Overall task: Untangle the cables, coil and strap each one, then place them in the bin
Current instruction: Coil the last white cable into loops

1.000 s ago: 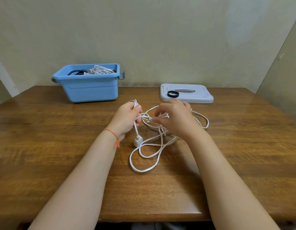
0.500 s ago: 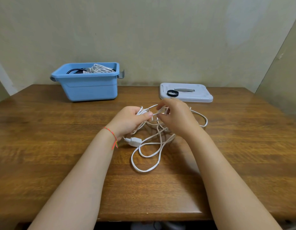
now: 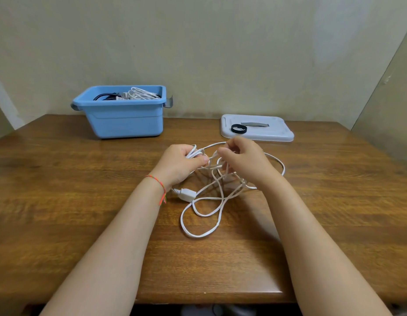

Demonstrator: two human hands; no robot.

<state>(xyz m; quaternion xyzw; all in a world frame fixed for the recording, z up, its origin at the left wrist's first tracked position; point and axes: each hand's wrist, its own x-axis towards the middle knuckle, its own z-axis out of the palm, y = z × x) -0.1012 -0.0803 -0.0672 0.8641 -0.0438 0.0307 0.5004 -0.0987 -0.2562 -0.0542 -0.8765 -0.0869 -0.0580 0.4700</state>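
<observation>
Left fingers (image 3: pixel 199 159): curled round a small bundle of white cable loops, the thumb pressed over the strands from the near side; the bundle sticks out above the knuckles.
Right fingers (image 3: pixel 223 153): bent inward and pinching a strand of the same cable just beside the left thumb; the lower fingers are hooked among the loops beneath, though which strands they catch I cannot tell.
Left hand (image 3: pixel 178 165): raised a little above the surface, near its middle, with a thin orange thread bracelet (image 3: pixel 160 187) at the wrist.
Right hand (image 3: pixel 243 160): close beside the left one, at the same height, back of the hand towards the camera.
White cable (image 3: pixel 198 224): one tangled length; part is gathered in the hands, the rest hangs down and lies in loose loops on the surface towards the person, with one wide loop reaching out to the right past the right wrist.
Cable plug (image 3: pixel 186 194): a white block end lying on the surface just below the left wrist.
Blue bin (image 3: pixel 126 120): at the far left of the surface by the wall, well apart from the hands, with white and black coiled cables inside.
Bin lid (image 3: pixel 273 133): grey, flat on the surface at the far right.
Black strap (image 3: pixel 239 129): a small ring resting on the lid's left part.
Surface (image 3: pixel 61 201): brown wood.
</observation>
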